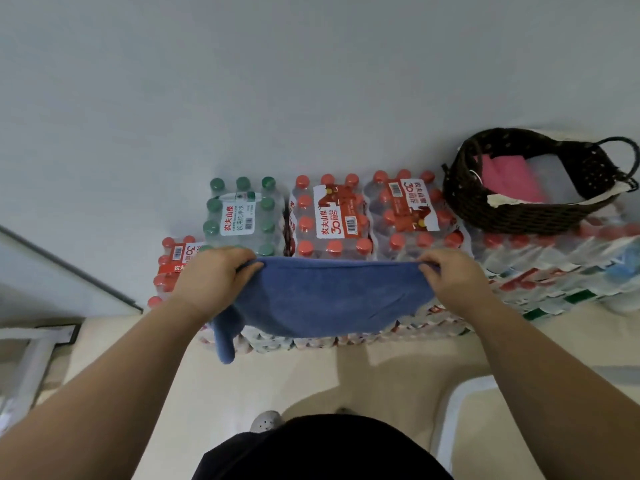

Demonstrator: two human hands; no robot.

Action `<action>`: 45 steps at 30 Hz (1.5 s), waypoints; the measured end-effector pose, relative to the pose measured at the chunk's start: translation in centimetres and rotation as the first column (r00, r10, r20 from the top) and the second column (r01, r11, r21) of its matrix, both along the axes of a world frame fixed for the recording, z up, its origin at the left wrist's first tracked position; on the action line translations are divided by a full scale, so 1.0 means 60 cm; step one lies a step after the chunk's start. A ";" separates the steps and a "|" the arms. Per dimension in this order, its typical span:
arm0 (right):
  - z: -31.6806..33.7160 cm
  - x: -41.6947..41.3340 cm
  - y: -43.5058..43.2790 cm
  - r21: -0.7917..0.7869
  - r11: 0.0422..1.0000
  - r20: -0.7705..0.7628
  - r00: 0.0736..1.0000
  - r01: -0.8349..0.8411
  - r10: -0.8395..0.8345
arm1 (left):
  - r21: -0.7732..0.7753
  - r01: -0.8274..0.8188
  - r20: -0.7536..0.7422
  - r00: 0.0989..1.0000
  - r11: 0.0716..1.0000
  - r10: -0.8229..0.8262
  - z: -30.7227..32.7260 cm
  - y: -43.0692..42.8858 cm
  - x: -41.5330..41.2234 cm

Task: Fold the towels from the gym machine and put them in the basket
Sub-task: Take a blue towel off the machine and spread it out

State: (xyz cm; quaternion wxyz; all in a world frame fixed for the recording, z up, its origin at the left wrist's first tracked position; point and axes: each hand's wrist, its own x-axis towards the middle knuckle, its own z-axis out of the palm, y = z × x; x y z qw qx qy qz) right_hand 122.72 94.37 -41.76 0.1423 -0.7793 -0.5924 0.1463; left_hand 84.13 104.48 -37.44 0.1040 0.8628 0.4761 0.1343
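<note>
Left hand (214, 271) and right hand (450, 271) each pinch-grip the blue terry towel's (325, 299) top corners; dark woven basket (519, 209) sits at right.

Reaching forward with both bare forearms, wrists level and well apart. Gripping a blue terry-cloth towel (322, 299) by its upper corners with left hand (216, 275) and right hand (450, 277), knuckles up, fingers curled under.

Soft, even indoor light fills the view, casting only faint shadows on the floor (311, 375). Wide-angle distortion bends the edges, and the bottle packs (554, 265) at right blur.
</note>
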 end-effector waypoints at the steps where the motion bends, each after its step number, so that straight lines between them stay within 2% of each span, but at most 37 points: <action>1: 0.006 0.006 0.006 0.022 1.000 0.072 0.997 -0.003 0.001 | 0.021 -0.037 0.017 0.999 0.999 0.036 -0.001 -0.002 0.009; 4: 0.021 0.015 0.016 0.155 0.988 0.150 0.989 -0.009 -0.015 | 0.036 -0.157 0.044 0.987 0.987 0.156 -0.005 -0.008 0.024; 8: 0.032 0.004 0.022 0.128 0.984 0.050 0.990 0.123 -0.130 | -0.017 -0.315 0.063 0.947 0.949 0.315 -0.013 -0.015 0.049; 11: 0.020 -0.012 0.031 0.144 0.967 -0.091 0.976 0.211 -0.199 | -0.158 -0.513 0.095 0.843 0.844 0.530 -0.017 -0.014 0.071; 13: 0.007 -0.025 0.041 0.154 0.936 -0.291 0.919 0.318 -0.264 | -0.278 -0.583 0.166 0.754 0.764 0.636 -0.020 -0.008 0.084; 15: -0.002 -0.036 0.052 0.130 0.892 -0.473 0.818 0.433 -0.328 | -0.547 -0.540 0.344 0.552 0.640 0.760 -0.018 0.007 0.100; 17: -0.001 -0.046 0.068 0.145 0.841 -0.550 0.749 0.521 -0.369 | -0.726 -0.415 0.436 0.338 0.548 0.834 -0.014 0.025 0.119; 18: 0.000 -0.049 0.077 0.167 0.816 -0.568 0.730 0.553 -0.379 | -0.750 -0.381 0.460 0.285 0.540 0.841 -0.011 0.036 0.127; 20: 0.009 -0.051 0.095 0.216 0.778 -0.561 0.728 0.589 -0.395 | -0.734 -0.358 0.520 0.250 0.577 0.817 -0.006 0.063 0.141; 22: 0.021 -0.048 0.115 0.230 0.759 -0.532 0.732 0.609 -0.425 | -0.661 -0.370 0.589 0.282 0.653 0.757 -0.005 0.095 0.150; 25: 0.053 -0.035 0.164 0.243 0.742 -0.502 0.735 0.625 -0.455 | -0.453 -0.448 0.623 0.460 0.771 0.633 0.004 0.148 0.160; 28: 0.079 -0.014 0.234 0.333 0.718 -0.385 0.783 0.611 -0.488 | -0.279 -0.451 0.545 0.653 0.848 0.526 0.011 0.210 0.179; 30: 0.071 -0.001 0.279 0.322 0.749 -0.340 0.810 0.578 -0.478 | -0.213 -0.371 0.437 0.791 0.904 0.428 -0.009 0.259 0.188; 32: 0.047 -0.001 0.308 0.171 0.853 -0.326 0.845 0.493 -0.423 | -0.254 -0.239 0.286 0.907 0.937 0.309 -0.039 0.297 0.194; 34: 0.006 -0.010 0.313 -0.075 0.930 -0.222 0.904 0.359 -0.366 | -0.333 -0.131 0.112 0.978 0.934 0.177 -0.065 0.307 0.200; 36: -0.035 -0.030 0.297 -0.278 0.919 0.002 0.956 0.281 -0.292 | -0.319 -0.071 -0.053 0.997 0.945 0.057 -0.086 0.287 0.210; 39: -0.072 -0.057 0.265 -0.282 0.925 0.248 0.951 0.255 -0.186 | -0.280 -0.019 -0.155 0.988 0.960 -0.025 -0.112 0.238 0.217; 41: -0.082 -0.057 0.255 -0.242 0.943 0.294 0.943 0.229 -0.154 | -0.281 0.009 -0.209 0.975 0.960 -0.070 -0.124 0.213 0.224; 45: -0.084 -0.043 0.255 -0.234 0.949 0.288 0.948 0.210 -0.138 | -0.285 0.046 -0.266 0.956 0.957 -0.125 -0.141 0.207 0.246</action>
